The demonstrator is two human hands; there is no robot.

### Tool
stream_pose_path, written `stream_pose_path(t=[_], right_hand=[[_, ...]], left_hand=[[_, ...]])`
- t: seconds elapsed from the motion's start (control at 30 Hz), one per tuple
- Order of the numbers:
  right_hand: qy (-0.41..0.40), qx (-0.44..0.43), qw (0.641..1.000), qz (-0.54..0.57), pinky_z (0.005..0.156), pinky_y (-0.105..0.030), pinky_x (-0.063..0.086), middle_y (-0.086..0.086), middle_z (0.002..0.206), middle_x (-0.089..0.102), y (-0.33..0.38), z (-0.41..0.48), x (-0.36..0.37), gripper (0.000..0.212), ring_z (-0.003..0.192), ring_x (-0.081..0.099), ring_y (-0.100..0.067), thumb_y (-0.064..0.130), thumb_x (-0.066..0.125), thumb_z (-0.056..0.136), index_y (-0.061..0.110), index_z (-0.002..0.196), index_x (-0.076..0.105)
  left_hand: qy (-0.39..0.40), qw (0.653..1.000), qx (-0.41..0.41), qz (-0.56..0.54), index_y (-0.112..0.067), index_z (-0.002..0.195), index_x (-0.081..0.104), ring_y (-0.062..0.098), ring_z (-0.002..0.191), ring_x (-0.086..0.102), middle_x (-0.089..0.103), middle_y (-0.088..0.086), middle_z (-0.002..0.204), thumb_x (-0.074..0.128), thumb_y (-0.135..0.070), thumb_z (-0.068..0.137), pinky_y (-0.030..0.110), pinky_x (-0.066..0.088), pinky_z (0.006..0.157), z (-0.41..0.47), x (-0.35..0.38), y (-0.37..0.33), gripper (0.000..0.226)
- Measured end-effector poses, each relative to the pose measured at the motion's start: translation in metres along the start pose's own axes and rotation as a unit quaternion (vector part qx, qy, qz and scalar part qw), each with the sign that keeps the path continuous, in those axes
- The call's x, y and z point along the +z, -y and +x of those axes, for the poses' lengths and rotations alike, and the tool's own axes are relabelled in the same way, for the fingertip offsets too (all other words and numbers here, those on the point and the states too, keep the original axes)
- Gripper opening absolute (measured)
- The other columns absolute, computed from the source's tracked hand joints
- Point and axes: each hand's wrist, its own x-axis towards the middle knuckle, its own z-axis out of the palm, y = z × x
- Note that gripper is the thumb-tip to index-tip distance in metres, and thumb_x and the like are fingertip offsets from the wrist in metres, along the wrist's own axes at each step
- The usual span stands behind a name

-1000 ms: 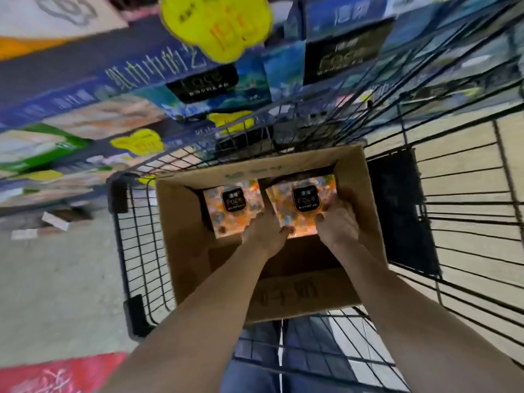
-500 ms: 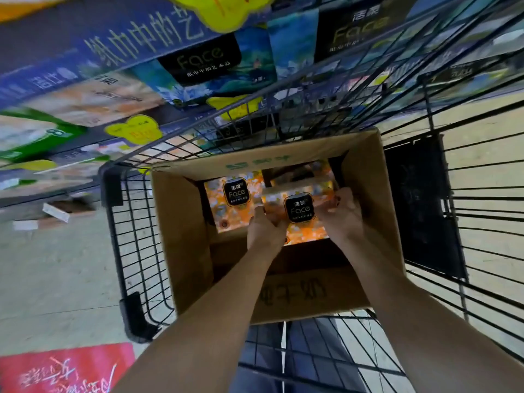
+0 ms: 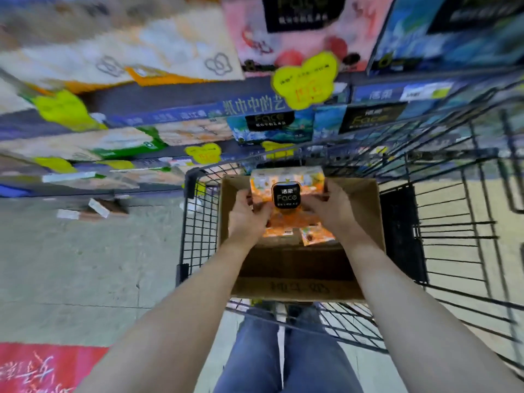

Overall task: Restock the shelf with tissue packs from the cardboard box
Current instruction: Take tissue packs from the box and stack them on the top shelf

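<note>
An orange tissue pack (image 3: 286, 191) with a black "Face" label is lifted above the open cardboard box (image 3: 365, 219). My left hand (image 3: 246, 219) grips its left side and my right hand (image 3: 331, 211) grips its right side. Under it, inside the box, parts of more orange packs (image 3: 312, 236) show. The box stands in a black wire shopping cart (image 3: 198, 231). The shelf (image 3: 175, 114) with blue, green and pink tissue packs rises beyond the cart, blurred by motion.
Yellow price tags (image 3: 306, 80) hang along the shelf edges. Grey floor lies left of the cart, with a red mat (image 3: 42, 367) at the bottom left and some scraps (image 3: 93, 208) near the shelf foot. My jeans-clad legs (image 3: 283, 353) are behind the cart.
Both hands have lifted one orange pack up out of the box, from among the packs inside. The view has tilted up toward the shelf.
</note>
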Motion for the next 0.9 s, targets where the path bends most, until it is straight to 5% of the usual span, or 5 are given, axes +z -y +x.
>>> stream_pose_path(t=[0.2, 0.37, 0.67, 0.77, 0.9], right_hand=[[0.001, -0.066, 0.998, -0.001, 0.091, -0.045, 0.059, -0.002, 0.119, 0.072, 0.071, -0.045, 0.054, 0.073, 0.106, 0.07, -0.019, 0.057, 0.082, 0.069, 0.023, 0.13, 0.062], [-0.003, -0.127, 0.992, -0.01, 0.087, -0.036, 0.055, 0.002, 0.114, 0.071, 0.149, -0.111, 0.113, 0.047, 0.104, 0.068, -0.017, 0.023, 0.082, 0.087, 0.017, 0.129, 0.062], [-0.006, -0.286, 0.957, -0.048, 0.091, -0.046, 0.057, 0.004, 0.113, 0.069, 0.27, -0.253, 0.269, 0.047, 0.099, 0.067, -0.014, 0.044, 0.076, 0.084, 0.029, 0.127, 0.063], [0.008, -0.339, 0.94, -0.035, 0.099, -0.042, 0.052, 0.006, 0.124, 0.063, 0.32, -0.299, 0.316, 0.058, 0.111, 0.061, -0.016, 0.044, 0.075, 0.087, 0.025, 0.139, 0.056], [0.005, -0.396, 0.918, -0.013, 0.079, -0.037, 0.056, 0.008, 0.101, 0.071, 0.38, -0.344, 0.363, 0.027, 0.094, 0.069, -0.015, 0.033, 0.075, 0.091, 0.032, 0.113, 0.059]], left_hand=[[-0.048, 0.996, 0.046, -0.055, -0.024, 0.125, 0.054, 0.021, 0.097, 0.071, 0.069, -0.006, 0.104, 0.077, -0.038, 0.086, 0.037, 0.058, 0.084, -0.023, -0.104, -0.001, 0.047], [-0.106, 0.987, 0.085, -0.08, -0.026, 0.133, 0.053, 0.017, 0.103, 0.069, 0.071, 0.0, 0.12, 0.075, -0.045, 0.085, 0.04, 0.056, 0.092, -0.045, -0.191, 0.029, 0.056], [-0.197, 0.95, 0.159, -0.182, -0.033, 0.131, 0.054, 0.014, 0.106, 0.068, 0.067, -0.003, 0.125, 0.078, -0.045, 0.083, 0.04, 0.058, 0.089, -0.115, -0.418, 0.091, 0.055], [-0.227, 0.938, 0.182, -0.186, -0.024, 0.139, 0.051, 0.009, 0.1, 0.064, 0.062, -0.006, 0.123, 0.075, -0.032, 0.092, 0.023, 0.053, 0.074, -0.143, -0.499, 0.101, 0.054], [-0.271, 0.923, 0.217, -0.164, -0.028, 0.14, 0.049, -0.008, 0.082, 0.056, 0.056, -0.014, 0.11, 0.072, -0.029, 0.095, 0.007, 0.044, 0.059, -0.171, -0.589, 0.1, 0.05]])
